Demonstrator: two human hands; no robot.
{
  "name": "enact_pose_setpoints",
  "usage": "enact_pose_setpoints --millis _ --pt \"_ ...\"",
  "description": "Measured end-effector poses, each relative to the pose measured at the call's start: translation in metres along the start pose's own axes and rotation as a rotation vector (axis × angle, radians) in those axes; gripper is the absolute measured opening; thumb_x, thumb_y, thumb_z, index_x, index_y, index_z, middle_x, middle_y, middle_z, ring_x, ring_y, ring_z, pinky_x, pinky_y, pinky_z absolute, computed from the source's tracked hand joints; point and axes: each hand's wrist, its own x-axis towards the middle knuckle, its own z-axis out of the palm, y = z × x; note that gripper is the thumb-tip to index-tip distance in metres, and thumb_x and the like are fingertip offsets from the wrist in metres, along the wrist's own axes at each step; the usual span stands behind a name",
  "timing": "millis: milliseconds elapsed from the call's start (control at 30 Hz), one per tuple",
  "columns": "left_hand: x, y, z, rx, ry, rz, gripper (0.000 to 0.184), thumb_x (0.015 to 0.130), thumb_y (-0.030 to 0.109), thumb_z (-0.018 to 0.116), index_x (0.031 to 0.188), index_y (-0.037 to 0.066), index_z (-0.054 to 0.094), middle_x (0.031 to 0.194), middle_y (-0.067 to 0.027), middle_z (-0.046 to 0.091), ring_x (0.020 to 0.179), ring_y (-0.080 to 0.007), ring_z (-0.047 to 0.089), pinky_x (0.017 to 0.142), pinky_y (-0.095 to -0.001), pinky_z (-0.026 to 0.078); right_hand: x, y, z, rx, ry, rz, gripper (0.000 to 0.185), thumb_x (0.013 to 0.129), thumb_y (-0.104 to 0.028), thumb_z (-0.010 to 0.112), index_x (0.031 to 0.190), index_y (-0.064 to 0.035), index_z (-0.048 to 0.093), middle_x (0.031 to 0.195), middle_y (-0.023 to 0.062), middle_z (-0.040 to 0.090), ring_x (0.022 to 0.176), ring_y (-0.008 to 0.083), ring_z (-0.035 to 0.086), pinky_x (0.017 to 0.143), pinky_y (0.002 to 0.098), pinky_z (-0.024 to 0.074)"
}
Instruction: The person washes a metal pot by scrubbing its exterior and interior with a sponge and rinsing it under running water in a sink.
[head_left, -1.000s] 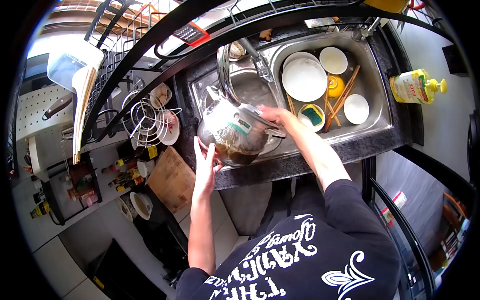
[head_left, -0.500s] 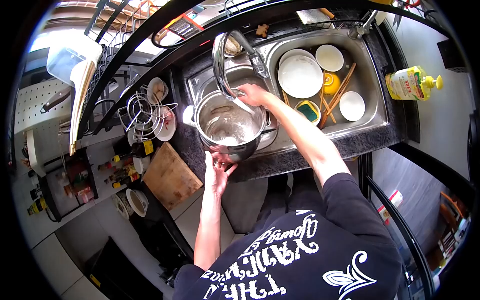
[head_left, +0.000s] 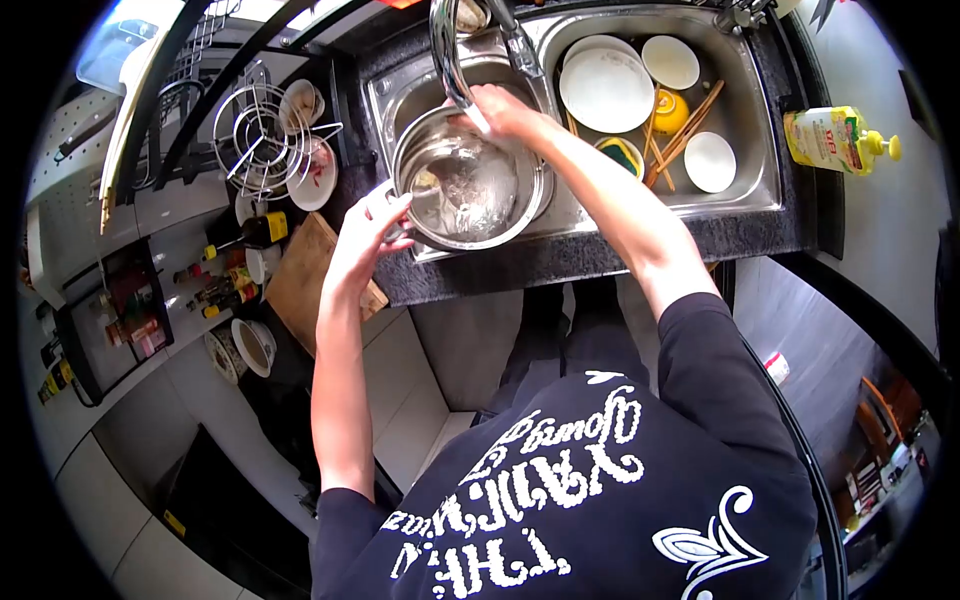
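Note:
A shiny metal pot (head_left: pixel 470 205) with water in it sits over the left basin of the sink, below the chrome faucet (head_left: pixel 445 50). My left hand (head_left: pixel 375 228) is closed at the pot's left side, thumb and fingers around the handle there. At the far rim, my right hand (head_left: pixel 510 110) grips the pot's edge beside the spout, its fingertips partly hidden by the spout. The water inside looks rippled and bright.
In the right basin (head_left: pixel 765 160) lie white plates (head_left: pixel 608 90), bowls (head_left: pixel 710 162), a yellow cup (head_left: pixel 670 112), chopsticks (head_left: pixel 690 130) and a green sponge (head_left: pixel 622 155). A yellow soap bottle (head_left: pixel 830 140) stands right. A wire rack (head_left: pixel 262 140) and a cutting board (head_left: pixel 310 270) are left.
My left hand has gone from the pot's near underside up to its left handle. The pot has turned, and its opening is tipped more toward me. The camera view has shifted.

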Motion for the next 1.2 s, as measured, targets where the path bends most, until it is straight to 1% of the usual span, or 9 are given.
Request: enact_pose_setpoints --millis 267,367,500,633,733,767,900,1067,1200 --pt "0.002 -0.002 0.011 -0.154 -0.023 -0.054 0.04 0.085 0.038 0.07 0.116 0.013 0.063 0.086 0.0041 0.062 0.077 -0.0053 0.06 0.062 -0.0239 0.05 -0.016 -0.026 -0.025 0.063 -0.013 0.225 0.034 0.083 -0.028 0.066 0.113 -0.0135 0.067 0.104 0.0147 0.068 0.098 0.0328 0.065 0.083 0.038 0.0512" --pt "0.004 -0.005 0.015 0.099 0.041 0.0 0.035 0.081 0.04 0.073 0.104 0.014 0.068 0.078 0.0058 0.065 0.075 -0.0024 0.056 0.059 -0.018 0.031 -0.018 -0.02 -0.023 0.058 0.056 0.213 0.032 0.082 -0.027 0.067 0.112 -0.0153 0.068 0.103 0.0141 0.068 0.098 0.0322 0.065 0.085 0.0381 0.0512" --pt "0.01 -0.011 0.02 0.185 0.117 -0.011 0.032 0.081 0.039 0.074 0.101 0.014 0.069 0.078 0.0064 0.066 0.074 -0.0009 0.054 0.059 -0.0177 0.032 -0.021 -0.017 -0.022 0.062 0.113 0.169 0.028 0.082 -0.025 0.067 0.11 -0.0207 0.069 0.101 0.0112 0.069 0.096 0.0313 0.065 0.084 0.0371 0.0508" --pt "0.01 -0.015 0.021 0.032 0.008 0.01 0.024 0.087 0.034 0.068 0.1 0.014 0.068 0.088 0.0078 0.068 0.069 0.0038 0.053 0.057 -0.012 0.038 -0.022 -0.012 -0.022 0.059 0.144 0.102 0.028 0.085 -0.024 0.064 0.112 -0.0181 0.067 0.097 0.0122 0.069 0.091 0.0299 0.067 0.078 0.0357 0.051" --pt "0.01 -0.017 0.024 -0.08 -0.039 0.041 0.023 0.089 0.031 0.065 0.102 0.011 0.065 0.087 0.0044 0.068 0.073 -0.0009 0.059 0.056 -0.0135 0.038 -0.02 -0.012 -0.022 0.085 0.152 0.09 0.029 0.085 -0.022 0.064 0.112 -0.0123 0.066 0.098 0.0151 0.068 0.093 0.0304 0.066 0.08 0.0357 0.0511" --pt "0.008 -0.014 0.026 -0.154 -0.019 0.035 0.023 0.089 0.028 0.065 0.102 0.008 0.065 0.087 0.0006 0.069 0.079 -0.008 0.067 0.064 -0.0168 0.045 -0.019 -0.009 -0.02 0.084 0.154 0.092 0.03 0.086 -0.02 0.063 0.113 -0.0086 0.065 0.099 0.0161 0.068 0.095 0.0306 0.066 0.081 0.0354 0.051" --pt "0.012 -0.003 0.024 -0.246 -0.005 0.086 0.023 0.089 0.022 0.064 0.101 0.002 0.064 0.088 -0.0048 0.069 0.078 -0.011 0.067 0.069 -0.0196 0.05 -0.029 -0.003 -0.016 0.076 0.141 0.162 0.03 0.088 -0.024 0.062 0.113 -0.0079 0.066 0.104 0.0148 0.069 0.098 0.0284 0.066 0.084 0.0339 0.051" --pt "0.022 -0.001 0.011 -0.262 -0.061 0.12 0.023 0.09 0.02 0.06 0.101 0.0 0.064 0.089 -0.0075 0.069 0.079 -0.0136 0.068 0.073 -0.023 0.053 -0.102 -0.004 -0.011 0.089 0.342 0.337 0.034 0.087 -0.029 0.058 0.113 -0.0086 0.065 0.109 0.0155 0.067 0.105 0.0309 0.063 0.092 0.0397 0.048" --pt "0.005 0.013 0.012 -0.25 -0.064 0.067 0.026 0.091 0.02 0.056 0.102 -0.002 0.063 0.091 -0.0095 0.07 0.08 -0.0147 0.068 0.075 -0.0246 0.054 -0.159 -0.007 0.013 0.495 0.193 0.701 0.056 0.09 -0.036 0.059 0.127 0.0056 0.051 0.119 0.0231 0.061 0.109 0.0286 0.061 0.096 0.0371 0.0457"
